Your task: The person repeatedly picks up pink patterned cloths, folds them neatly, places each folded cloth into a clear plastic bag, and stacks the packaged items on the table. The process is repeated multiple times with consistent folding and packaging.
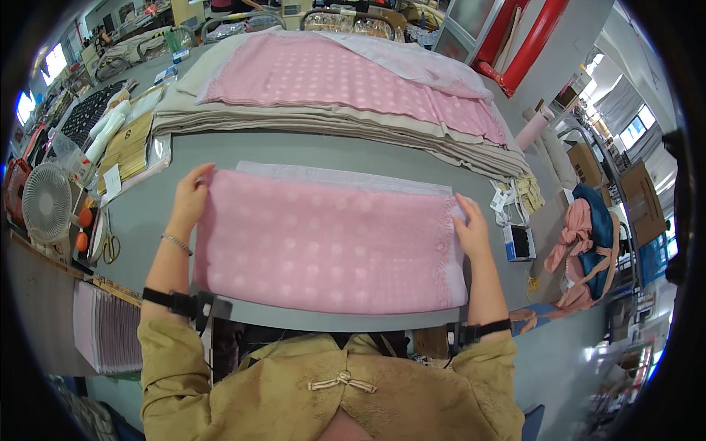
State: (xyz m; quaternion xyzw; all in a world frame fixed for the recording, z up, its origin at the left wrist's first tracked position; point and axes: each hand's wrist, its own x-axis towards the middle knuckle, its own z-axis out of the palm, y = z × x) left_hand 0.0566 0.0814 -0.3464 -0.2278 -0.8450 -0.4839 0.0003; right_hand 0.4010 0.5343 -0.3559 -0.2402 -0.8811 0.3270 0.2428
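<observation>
A folded pink cloth (316,242) with pale dots and a lacy right border lies flat on the grey table in front of me. My left hand (194,192) is closed on its far left corner, thumb against the edge. At the far right corner my right hand (473,226) pinches the lacy edge; some fingertips are hidden. A strip of pale lilac-white fabric (338,177) shows beyond the cloth's far edge and at its right side. Farther back, a similar pink dotted cloth (309,73) lies on a wide stack of beige fabric (243,121).
On the left are a white fan (48,200), gold-handled scissors (111,247) and flat golden packets (132,145). To the right stand a small blue-and-white box (519,243), tags on cords (500,200) and hanging pink and teal fabric (588,242). The grey table's (294,317) near edge curves before me.
</observation>
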